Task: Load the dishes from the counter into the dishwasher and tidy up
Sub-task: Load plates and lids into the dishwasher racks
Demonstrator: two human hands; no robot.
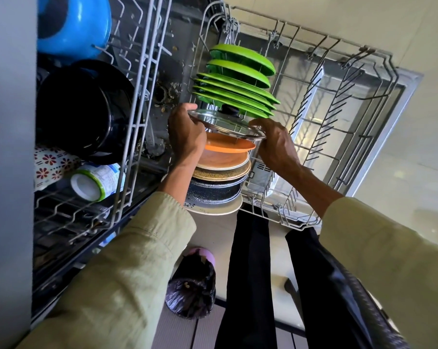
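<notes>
Both hands, the left hand [186, 129] and right hand [273, 142], grip the glass lid [225, 123] by its rim over the rack [338, 102]; it may slip and knock the green plates [238, 81].

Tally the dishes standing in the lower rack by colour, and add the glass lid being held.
Green plates: 7
Orange plate: 1
Brown plate: 1
Speckled tan plate: 1
Black speckled dish: 1
White plate: 1
Glass lid, held by both hands: 1
Total: 13
</notes>
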